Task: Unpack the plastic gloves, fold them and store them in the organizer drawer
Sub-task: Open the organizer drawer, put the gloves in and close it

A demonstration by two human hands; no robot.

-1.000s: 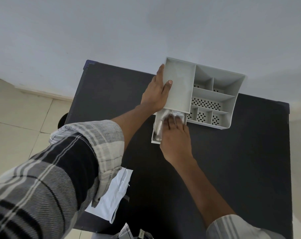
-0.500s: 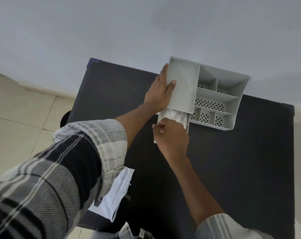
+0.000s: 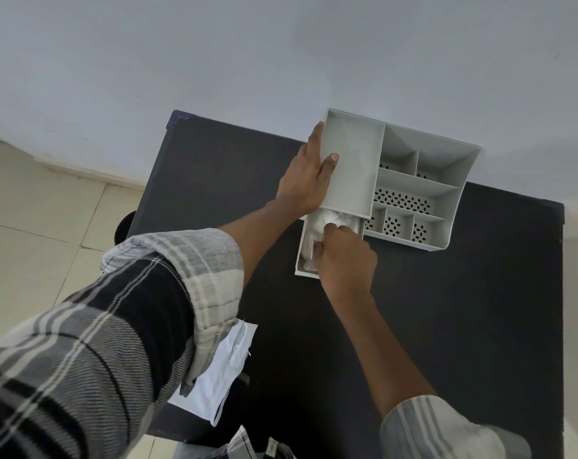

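A grey plastic organizer (image 3: 423, 190) with several compartments stands at the far side of the black table (image 3: 463, 309). Its drawer (image 3: 306, 270) is pulled partway out toward me at the organizer's left. Crumpled white plastic gloves (image 3: 317, 226) lie inside the drawer. My left hand (image 3: 309, 173) rests flat against the organizer's left side, thumb on its top. My right hand (image 3: 344, 256) is curled over the drawer, fingers pressing on the gloves. Whether it grips them or only pushes them down is hidden by the knuckles.
A white empty packet (image 3: 224, 369) lies near the table's front-left edge, partly under my left sleeve. A pale wall stands right behind the organizer. Tiled floor (image 3: 32, 233) lies to the left, with a dark round object (image 3: 123, 223) beside the table.
My right hand has gone from flat fingers over the gloves to a curled fist on them. The drawer stays pulled out. My left hand has kept its hold on the organizer.
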